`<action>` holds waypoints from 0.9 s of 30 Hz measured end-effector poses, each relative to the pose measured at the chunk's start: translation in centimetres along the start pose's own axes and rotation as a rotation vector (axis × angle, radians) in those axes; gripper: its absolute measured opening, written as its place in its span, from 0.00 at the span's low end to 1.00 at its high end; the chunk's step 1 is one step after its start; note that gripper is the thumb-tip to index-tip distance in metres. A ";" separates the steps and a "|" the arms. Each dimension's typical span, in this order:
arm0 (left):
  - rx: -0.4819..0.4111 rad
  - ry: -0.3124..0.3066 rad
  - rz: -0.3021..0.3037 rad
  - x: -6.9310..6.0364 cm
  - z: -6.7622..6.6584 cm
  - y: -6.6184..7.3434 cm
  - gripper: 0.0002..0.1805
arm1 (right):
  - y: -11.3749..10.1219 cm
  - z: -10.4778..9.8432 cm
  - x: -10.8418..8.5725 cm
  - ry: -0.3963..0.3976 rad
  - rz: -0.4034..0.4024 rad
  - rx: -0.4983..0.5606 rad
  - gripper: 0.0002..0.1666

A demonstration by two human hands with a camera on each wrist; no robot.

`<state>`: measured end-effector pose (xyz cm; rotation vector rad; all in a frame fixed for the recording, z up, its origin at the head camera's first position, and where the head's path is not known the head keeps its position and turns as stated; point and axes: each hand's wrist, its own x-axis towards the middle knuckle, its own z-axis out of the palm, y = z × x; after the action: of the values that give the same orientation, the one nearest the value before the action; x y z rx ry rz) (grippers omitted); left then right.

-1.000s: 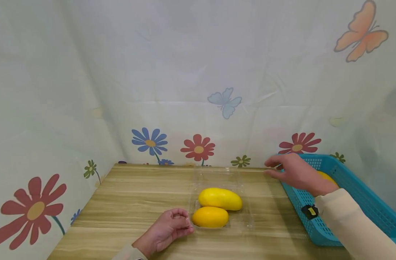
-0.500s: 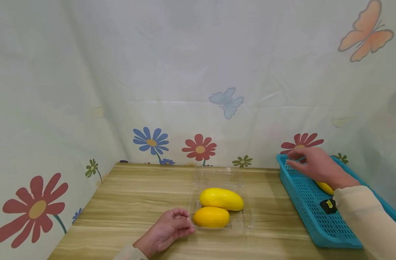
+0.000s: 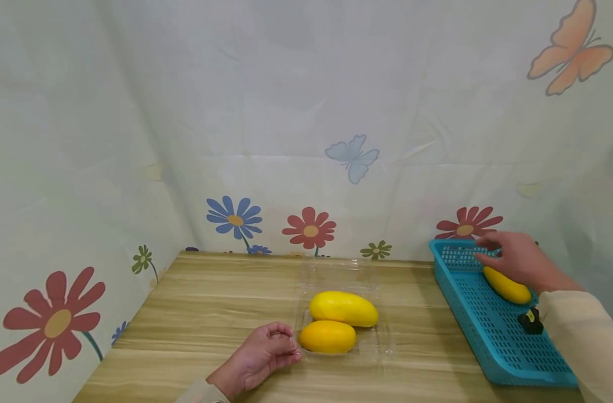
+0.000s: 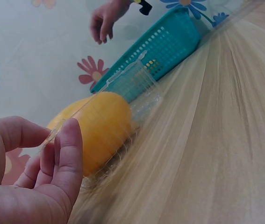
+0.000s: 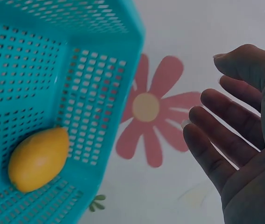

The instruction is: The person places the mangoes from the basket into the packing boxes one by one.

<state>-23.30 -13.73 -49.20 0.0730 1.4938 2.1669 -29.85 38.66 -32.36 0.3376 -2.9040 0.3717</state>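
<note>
A clear plastic clamshell box [image 3: 339, 274] lies on the table with its lid folded back. Two yellow mangoes sit in it, a longer mango [image 3: 343, 309] behind and a shorter, more orange mango [image 3: 328, 337] in front. My left hand [image 3: 261, 355] pinches the box's near left edge between thumb and fingers; the left wrist view shows the thin plastic rim [image 4: 53, 133] there. Above the far end of a blue plastic basket [image 3: 528, 361] hovers my right hand [image 3: 520, 260], fingers loosely bent and holding nothing. One mango [image 3: 508, 286] lies inside that basket.
The wood-grain table [image 3: 226, 296] carries the box in the middle and the basket at the right. Behind it hangs a pale curtain [image 3: 266, 112] printed with flowers and butterflies. A small black device [image 3: 531, 322] is strapped at the right wrist.
My right hand has moved right, from the basket's left rim to above its far right part, uncovering the mango there. The left hand has stayed on the box's edge.
</note>
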 end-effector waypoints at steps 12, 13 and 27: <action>0.000 -0.007 0.000 -0.1 0.0 0.3 0.10 | 2.8 1.1 0.0 -0.057 0.068 0.006 0.33; 0.002 -0.008 0.001 -0.1 0.0 0.3 0.10 | 3.0 1.2 0.0 -0.060 0.074 0.007 0.33; 0.007 -0.007 0.006 -0.1 0.0 0.5 0.10 | 6.4 3.1 -0.2 -0.130 0.161 0.003 0.37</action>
<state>-23.35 -13.90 -48.76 0.0867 1.4991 2.1640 -31.70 43.87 -36.77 0.1331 -3.0682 0.3930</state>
